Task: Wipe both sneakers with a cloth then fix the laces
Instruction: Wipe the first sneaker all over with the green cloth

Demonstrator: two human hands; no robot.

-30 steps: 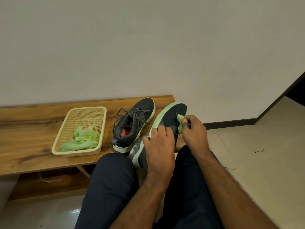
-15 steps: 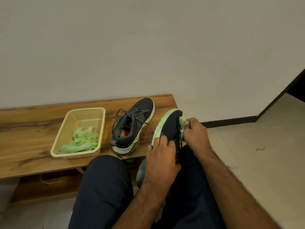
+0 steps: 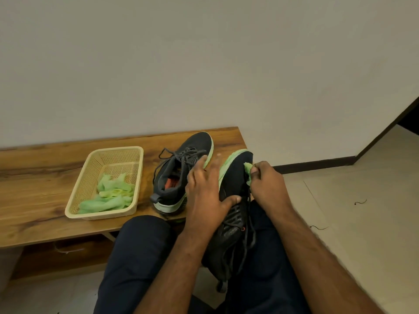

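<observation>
A: Green cloth is pinched in my right hand, fingers closed on it and pressed to the toe of the shoe on my lap.

B: And your left?

A: My left hand lies across the shoe's upper, fingers spread, thumb hooked over near the laces. It steadies the shoe; I wouldn't call it a full grip.

B: Where's the other shoe?

A: The second shoe stands on the wood bench, just left of my left hand, laces loose. Farther left is a basket with more cloths in it.

B: How does the held one feel to you?

A: I judge it light, with a soft knit upper that gives under pressure, and a firmer pale green sole rim. The cloth is limp and bunches easily, so I'd keep it wadded against my fingertips.

B: Best place to hold?

A: Across the midfoot or round the heel, I think, where the shape is stiffer. Squeezing the toe would just dent it while I rub. The laces dangle toward my knees, so they may snag.

B: Progress?

A: Wiping stage, on the first shoe's toe, I'd say; the laces look undone on both.
</observation>
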